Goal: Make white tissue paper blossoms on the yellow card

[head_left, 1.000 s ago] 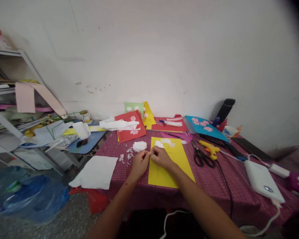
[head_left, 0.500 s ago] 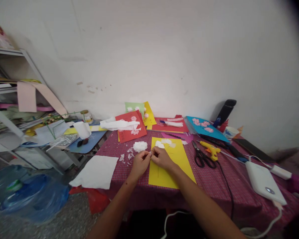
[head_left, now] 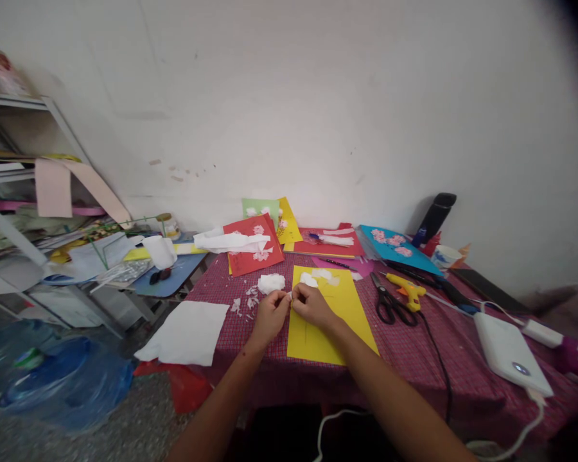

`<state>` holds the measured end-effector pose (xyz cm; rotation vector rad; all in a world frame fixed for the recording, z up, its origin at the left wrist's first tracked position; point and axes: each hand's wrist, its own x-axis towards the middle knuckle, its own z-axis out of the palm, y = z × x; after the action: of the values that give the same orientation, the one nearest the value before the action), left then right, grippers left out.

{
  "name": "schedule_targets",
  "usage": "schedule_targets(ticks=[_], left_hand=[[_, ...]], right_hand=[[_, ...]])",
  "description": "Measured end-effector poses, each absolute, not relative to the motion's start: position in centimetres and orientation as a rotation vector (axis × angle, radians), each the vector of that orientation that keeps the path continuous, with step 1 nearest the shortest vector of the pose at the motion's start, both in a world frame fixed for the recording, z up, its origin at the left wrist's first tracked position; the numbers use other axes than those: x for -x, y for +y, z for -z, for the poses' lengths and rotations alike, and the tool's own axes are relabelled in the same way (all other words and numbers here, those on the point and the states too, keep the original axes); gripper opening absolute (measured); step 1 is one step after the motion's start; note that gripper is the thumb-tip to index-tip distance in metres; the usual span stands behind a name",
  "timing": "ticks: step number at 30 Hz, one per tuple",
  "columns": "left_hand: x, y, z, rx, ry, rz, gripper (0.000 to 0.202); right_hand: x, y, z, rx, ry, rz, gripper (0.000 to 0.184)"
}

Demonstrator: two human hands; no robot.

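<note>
Nearest in my view is a white cable (head_left: pixel 320 430), in front of the yellow sheet (head_left: pixel 347 305). Near and right of that sheet, a white power bank (head_left: pixel 513 356) lies on the checked tablecloth (head_left: pixel 399 369); to the sheet's left I see a flat square of tissue (head_left: pixel 185 333).

My left hand (head_left: pixel 272 314) is just beside the sheet's left edge, and my right hand (head_left: pixel 312 304) is over the sheet. The fingertips of both are pinched together on a tiny white scrap (head_left: pixel 290 296), at the sheet's left edge; it is too small for me to make out its shape.

Right of the sheet lie black-handled scissors (head_left: pixel 383 296), with a yellow glue gun (head_left: pixel 409 290) beyond. Left of it I see torn bits (head_left: pixel 252 301) and a white wad (head_left: pixel 271 283); a few white pieces (head_left: pixel 309 280) rest on its far part.

Behind the sheet are a pen (head_left: pixel 338 264), a red card (head_left: pixel 245 262) with pale flowers, and, to the right, a blue card (head_left: pixel 380 246) with pink ones. Further right of the sheet is a paper cup (head_left: pixel 444 258), and farthest, beyond everything, the pale wall (head_left: pixel 289 128).
</note>
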<state>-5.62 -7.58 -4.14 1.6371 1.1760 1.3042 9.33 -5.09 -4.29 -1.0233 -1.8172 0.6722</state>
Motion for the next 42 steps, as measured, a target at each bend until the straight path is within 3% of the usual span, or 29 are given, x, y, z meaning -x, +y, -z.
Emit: schedule_targets(ticks=[3,9,15,21,26,32,37,42], left_hand=[[5.7,-7.7,3.8,-1.651,1.21,-1.345,0.025],[5.5,-8.2,3.1,-1.84,1.238,-1.38,0.019],[5.4,-8.4,3.1,-1.94,1.223,-1.393,0.019],[5.3,-7.8,3.8,-1.582,1.167,-1.464,0.021],[5.1,-7.0,4.6,-1.296,1.025,-1.457,0.042],[5.4,-6.9,4.5,-1.356,0.959,-1.387,0.025],[5.5,-7.2,4.4,-1.409,0.975,-1.369,0.027],[5.5,-7.3,4.4,-1.412,1.011,-1.355,0.029]], right_hand=[[-9.4,-5.0,4.1,1.027,-1.757,-0.769,0.012],[-9.8,-4.7,3.7,1.057,-1.576,-1.213,0.041],[-9.8,-4.7,3.4,1.053,-1.55,-1.112,0.028],[-9.7,-4.7,3.7,1.008,-1.574,-1.136,0.029],[-9.7,-4.7,3.8,1.024,-1.555,-1.185,0.029],[-9.7,-4.8,3.4,1.038,-1.586,-1.143,0.036],[-9.7,-4.9,3.1,1.017,-1.597,-1.147,0.039],[-9.8,-5.0,2.9,0.971,-1.554,-1.183,0.03]])
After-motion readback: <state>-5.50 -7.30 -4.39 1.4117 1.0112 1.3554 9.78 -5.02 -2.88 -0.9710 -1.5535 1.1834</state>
